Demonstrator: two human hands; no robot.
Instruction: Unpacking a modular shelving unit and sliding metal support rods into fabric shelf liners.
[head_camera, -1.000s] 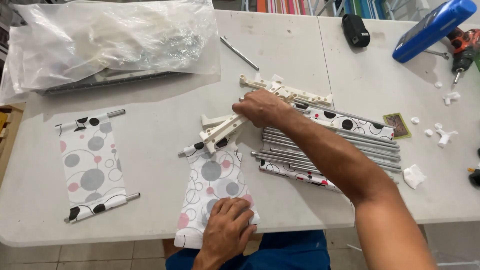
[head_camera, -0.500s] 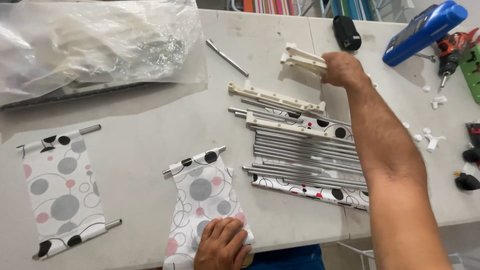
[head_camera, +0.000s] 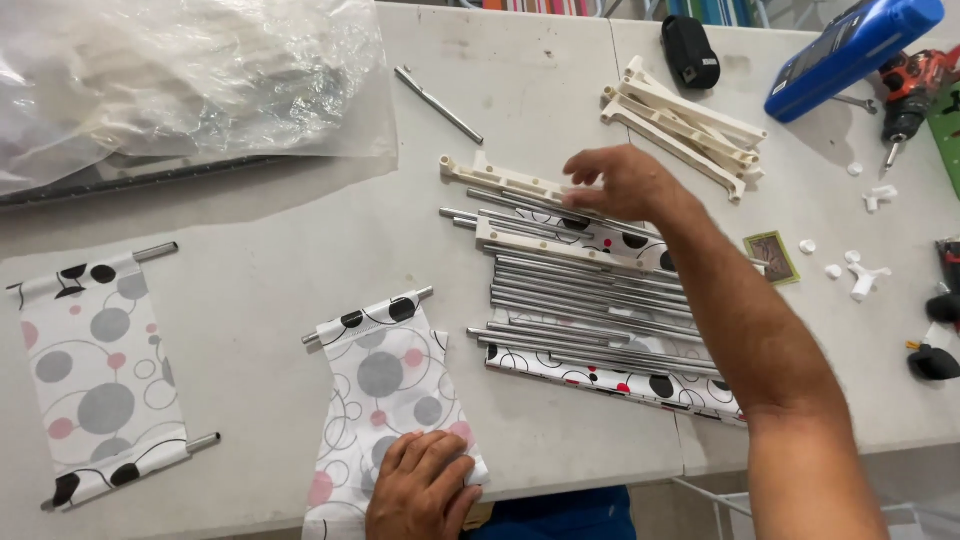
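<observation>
My left hand (head_camera: 422, 486) lies flat on the near end of a dotted fabric panel (head_camera: 385, 380) with a metal rod through its far hem. My right hand (head_camera: 625, 183) hovers with spread fingers over a cream plastic rail (head_camera: 500, 180), just touching it, holding nothing. Below it lies a bundle of several metal tubes (head_camera: 590, 305) on more dotted fabric, with another cream rail (head_camera: 555, 246) across them. A stack of cream plastic rails (head_camera: 680, 122) rests farther back on the grey table (head_camera: 270, 250).
A second dotted panel (head_camera: 100, 375) with rods lies at the left. A clear plastic bag (head_camera: 180, 80) covers the far left. A loose metal rod (head_camera: 438, 104), black pouch (head_camera: 690, 50), blue case (head_camera: 850, 55), drill (head_camera: 905, 95) and small white clips (head_camera: 860, 280) sit at the back and right.
My right hand carried cream rails from the middle to the far right, set them down there, and has come back over the rail by the tubes. The left hand stayed on the fabric.
</observation>
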